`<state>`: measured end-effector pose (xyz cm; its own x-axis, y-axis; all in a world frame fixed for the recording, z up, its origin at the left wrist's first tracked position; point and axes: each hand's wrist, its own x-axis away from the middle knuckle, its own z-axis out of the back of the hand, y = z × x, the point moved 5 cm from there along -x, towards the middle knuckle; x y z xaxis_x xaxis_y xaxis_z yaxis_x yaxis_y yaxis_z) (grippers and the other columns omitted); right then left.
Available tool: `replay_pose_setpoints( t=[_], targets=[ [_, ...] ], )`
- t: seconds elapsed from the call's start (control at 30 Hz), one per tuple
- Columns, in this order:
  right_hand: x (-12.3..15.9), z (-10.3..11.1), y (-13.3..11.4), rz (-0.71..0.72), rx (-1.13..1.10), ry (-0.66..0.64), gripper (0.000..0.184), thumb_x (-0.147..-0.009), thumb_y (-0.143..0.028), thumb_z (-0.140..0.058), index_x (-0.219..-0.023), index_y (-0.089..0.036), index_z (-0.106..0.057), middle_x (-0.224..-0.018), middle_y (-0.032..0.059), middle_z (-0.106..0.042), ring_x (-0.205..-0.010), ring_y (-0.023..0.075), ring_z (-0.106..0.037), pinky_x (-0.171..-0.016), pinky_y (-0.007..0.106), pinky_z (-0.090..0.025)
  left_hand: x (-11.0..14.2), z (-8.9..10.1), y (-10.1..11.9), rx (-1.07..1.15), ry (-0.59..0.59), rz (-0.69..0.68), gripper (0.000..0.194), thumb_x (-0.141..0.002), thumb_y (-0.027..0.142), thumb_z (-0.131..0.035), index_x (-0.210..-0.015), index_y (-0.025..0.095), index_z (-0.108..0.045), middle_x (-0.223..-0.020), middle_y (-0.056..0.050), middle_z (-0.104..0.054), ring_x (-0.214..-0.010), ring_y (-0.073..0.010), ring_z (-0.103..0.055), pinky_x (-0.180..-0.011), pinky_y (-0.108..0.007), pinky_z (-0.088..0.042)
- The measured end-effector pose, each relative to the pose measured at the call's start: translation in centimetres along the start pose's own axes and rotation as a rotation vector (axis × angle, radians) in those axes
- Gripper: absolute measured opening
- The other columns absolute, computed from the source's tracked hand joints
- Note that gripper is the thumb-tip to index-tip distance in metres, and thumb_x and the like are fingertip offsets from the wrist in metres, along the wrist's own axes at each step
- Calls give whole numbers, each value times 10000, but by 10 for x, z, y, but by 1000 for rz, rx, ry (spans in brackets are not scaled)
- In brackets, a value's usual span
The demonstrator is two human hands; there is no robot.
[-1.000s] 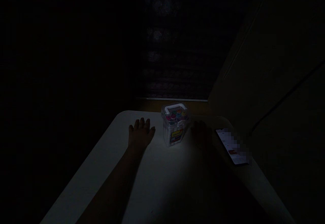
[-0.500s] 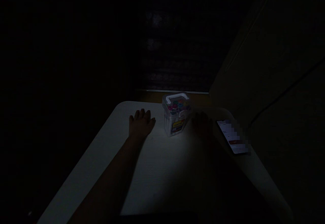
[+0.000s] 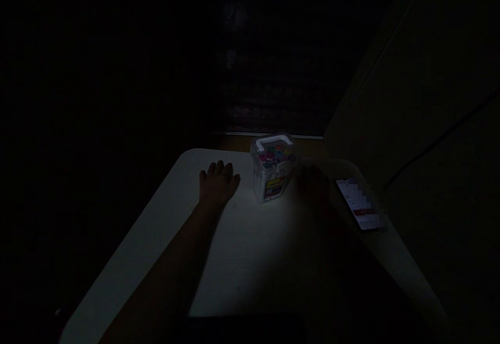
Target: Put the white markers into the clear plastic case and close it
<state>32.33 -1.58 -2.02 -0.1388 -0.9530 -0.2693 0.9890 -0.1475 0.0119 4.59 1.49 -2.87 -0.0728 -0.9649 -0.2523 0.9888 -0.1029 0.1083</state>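
Tub (image 3: 272, 171) between 2 hands (image 3: 217, 185); right hand (image 3: 314, 185) seemingly near phone (image 3: 356, 203)

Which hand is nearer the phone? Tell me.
Right. The right hand is just left of the phone; the left hand is farther left, beyond the clear container.

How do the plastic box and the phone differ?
The plastic box stands upright, while the phone lies flat. The box is bulky; the phone is thin. The box is see-through, showing colourful contents, whereas the phone shows a lit screen. Both rest on the white table.
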Motion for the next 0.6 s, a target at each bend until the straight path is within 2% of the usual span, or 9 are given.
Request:
replay_pose_setpoints(
  t=[0.13,0.33,0.5,0.6],
  targets=[
    [-5,-12,2,5,-6,-12,486,-944,-371,-252,-1350,-165,-423,-1413,186,-402,-1304,313,-351,-994,549,-308,0,2,1,-1,13,-11,568,-888,481,-243,-1322,184,-459,-1421,-150,-405,-1308,-336,-316,-988,-547,-263],
    [-9,-16,4,20,2,-1,486,-925,-381,-242,-1301,-171,-466,-1366,183,-455,-1240,316,-415,-941,532,-350,2,5,3,-5,30,-21,546,-886,471,-254,-1299,190,-476,-1402,-147,-423,-1285,-327,-342,-981,-537,-275],
    [-7,-16,3,39,32,0,498,-929,-376,-230,-1336,-165,-425,-1399,184,-415,-1277,315,-367,-964,534,-328,2,6,4,4,3,-4,547,-885,466,-255,-1305,190,-472,-1410,-149,-412,-1296,-330,-324,-988,-550,-258],
    [-6,-13,1,37,61,-8,490,-938,-364,-219,-1327,-152,-429,-1382,200,-423,-1247,322,-395,-936,521,-357,1,6,4,7,9,-3,539,-882,467,-262,-1296,199,-481,-1403,-143,-422,-1293,-325,-329,-989,-543,-262]
  ],
)
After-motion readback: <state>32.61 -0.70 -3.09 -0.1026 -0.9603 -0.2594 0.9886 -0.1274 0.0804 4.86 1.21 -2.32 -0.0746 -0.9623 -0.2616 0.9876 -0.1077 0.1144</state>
